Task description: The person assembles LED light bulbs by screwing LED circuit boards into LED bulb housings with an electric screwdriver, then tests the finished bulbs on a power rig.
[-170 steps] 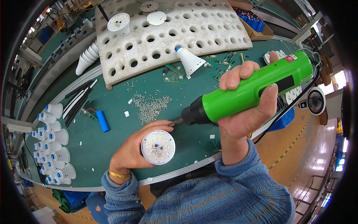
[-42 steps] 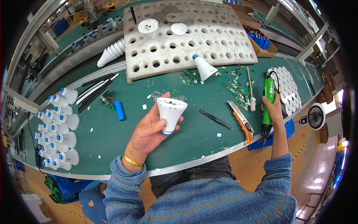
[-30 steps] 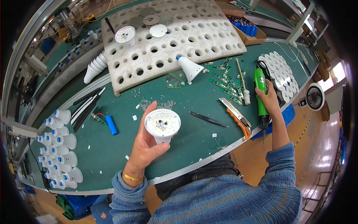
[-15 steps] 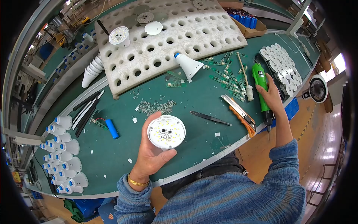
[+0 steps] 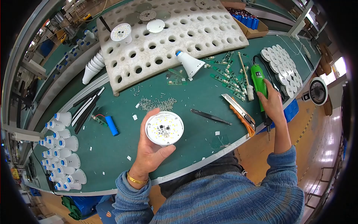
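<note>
My left hand point(image 5: 152, 147) is closed round a white LED bulb housing point(image 5: 150, 143), its open end facing up. Set into that end is a round white LED board point(image 5: 164, 128) with yellow chips and small black parts. On the right, my right hand point(image 5: 273, 100) grips a green electric screwdriver point(image 5: 257, 76), whose bit points down past the table's front edge. A heap of small screws point(image 5: 158, 104) lies just beyond the bulb. Black tweezers point(image 5: 210, 116) and an orange utility knife point(image 5: 240, 115) rest between my hands.
A foam block with holes point(image 5: 164, 46) carries another bulb point(image 5: 121, 33). One bulb housing point(image 5: 190, 64) leans at its edge. Green circuit boards point(image 5: 229, 80), stacked white discs point(image 5: 281, 69), a blue battery point(image 5: 111, 126) and rows of housings point(image 5: 69, 143) lie around.
My right hand has shifted slightly down along the screwdriver, which has moved a little left. My left hand and the bulb have shifted slightly left and up in view.
</note>
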Motion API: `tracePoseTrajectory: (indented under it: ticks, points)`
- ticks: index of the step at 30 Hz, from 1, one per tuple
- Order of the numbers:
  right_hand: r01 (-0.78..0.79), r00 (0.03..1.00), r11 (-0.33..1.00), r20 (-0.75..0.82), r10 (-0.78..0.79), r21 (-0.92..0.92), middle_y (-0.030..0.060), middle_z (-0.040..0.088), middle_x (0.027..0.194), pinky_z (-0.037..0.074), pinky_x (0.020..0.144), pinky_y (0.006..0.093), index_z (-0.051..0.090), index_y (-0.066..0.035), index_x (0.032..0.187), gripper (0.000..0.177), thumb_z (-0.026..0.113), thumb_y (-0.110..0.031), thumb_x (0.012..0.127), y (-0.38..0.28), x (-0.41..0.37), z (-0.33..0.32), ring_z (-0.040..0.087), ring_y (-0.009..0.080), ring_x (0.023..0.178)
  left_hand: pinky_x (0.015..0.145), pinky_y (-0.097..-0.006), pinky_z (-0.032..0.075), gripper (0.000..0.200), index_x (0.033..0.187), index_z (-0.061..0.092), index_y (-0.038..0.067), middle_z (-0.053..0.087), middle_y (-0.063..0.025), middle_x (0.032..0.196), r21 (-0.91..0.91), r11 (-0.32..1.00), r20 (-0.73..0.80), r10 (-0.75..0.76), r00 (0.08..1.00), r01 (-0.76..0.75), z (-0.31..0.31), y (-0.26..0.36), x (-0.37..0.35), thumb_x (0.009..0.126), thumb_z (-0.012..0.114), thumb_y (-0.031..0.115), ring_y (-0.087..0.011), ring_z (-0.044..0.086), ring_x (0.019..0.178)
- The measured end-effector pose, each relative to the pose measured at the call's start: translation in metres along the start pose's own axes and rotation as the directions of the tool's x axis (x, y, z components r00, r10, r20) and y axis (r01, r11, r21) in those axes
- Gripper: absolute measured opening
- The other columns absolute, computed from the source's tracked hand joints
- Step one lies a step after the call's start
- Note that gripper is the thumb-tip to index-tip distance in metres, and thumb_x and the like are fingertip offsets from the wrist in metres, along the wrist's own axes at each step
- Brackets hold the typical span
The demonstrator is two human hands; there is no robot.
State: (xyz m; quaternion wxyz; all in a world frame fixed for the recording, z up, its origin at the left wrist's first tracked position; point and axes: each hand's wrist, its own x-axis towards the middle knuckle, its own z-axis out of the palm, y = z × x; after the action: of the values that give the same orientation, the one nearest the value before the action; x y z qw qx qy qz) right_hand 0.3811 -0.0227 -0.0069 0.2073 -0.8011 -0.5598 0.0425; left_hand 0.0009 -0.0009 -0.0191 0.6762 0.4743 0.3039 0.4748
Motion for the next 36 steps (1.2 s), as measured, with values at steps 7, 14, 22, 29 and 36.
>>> tracePoseTrajectory:
  ticks: [7,14,22,29,36]
  points:
    - [0.119,0.984,0.990,-0.127,-0.128,-0.075,0.0233,0.057,0.113,0.046,0.085,0.0403,0.050,0.003,0.119,0.042,0.061,-0.011,0.081,-0.016,-0.012,-0.004,0.057,0.0389,0.100,0.087,-0.0320,0.048,0.098,0.140,0.023,0.009,0.053,-0.0097,0.118,-0.025,1.000,-0.026,0.006,1.000,-0.007,0.002,0.001,0.001,0.062,0.083,0.014,-0.0213,0.059,0.098]
    - [0.198,0.949,0.979,-0.243,-0.203,-0.048,0.0209,0.060,0.108,0.047,0.082,0.0378,0.054,0.002,0.114,0.036,0.061,-0.008,0.080,-0.033,-0.017,-0.004,0.060,0.0356,0.095,0.087,-0.0319,0.048,0.097,0.140,0.023,0.010,0.053,-0.0097,0.117,-0.044,0.999,-0.018,0.019,1.000,-0.019,0.003,0.002,0.002,0.062,0.082,0.012,-0.0212,0.059,0.098]
    - [0.320,0.947,0.836,-0.111,-0.303,0.446,0.0147,0.064,0.099,0.049,0.081,0.0318,0.059,0.002,0.108,0.030,0.062,-0.005,0.079,-0.092,-0.051,0.009,0.063,0.0222,0.092,0.085,-0.0317,0.047,0.095,0.140,0.023,0.009,0.053,-0.0107,0.116,-0.002,0.999,-0.041,0.036,0.998,-0.036,0.000,0.000,0.003,0.065,0.080,0.015,-0.0201,0.058,0.096]
    - [-0.005,0.885,0.434,0.206,-0.418,0.901,0.0142,0.062,0.099,0.051,0.077,0.0310,0.051,0.002,0.112,0.035,0.062,-0.011,0.082,-0.184,-0.066,0.057,0.062,0.0189,0.088,0.089,-0.0341,0.044,0.078,0.142,0.018,0.008,0.047,-0.0134,0.124,-0.209,0.966,-0.025,0.151,0.988,-0.153,-0.014,0.000,0.012,0.082,0.065,0.025,-0.0210,0.051,0.104]
    - [-0.250,0.766,0.269,0.360,-0.533,0.930,0.0132,0.059,0.100,0.050,0.074,0.0301,0.042,0.003,0.117,0.046,0.064,-0.017,0.082,-0.237,-0.055,0.086,0.061,0.0181,0.086,0.099,-0.0405,0.039,0.063,0.141,0.018,0.008,0.046,-0.0159,0.128,-0.301,0.920,-0.217,0.189,0.958,-0.249,-0.024,0.003,0.014,0.094,0.045,0.038,-0.0248,0.049,0.113]
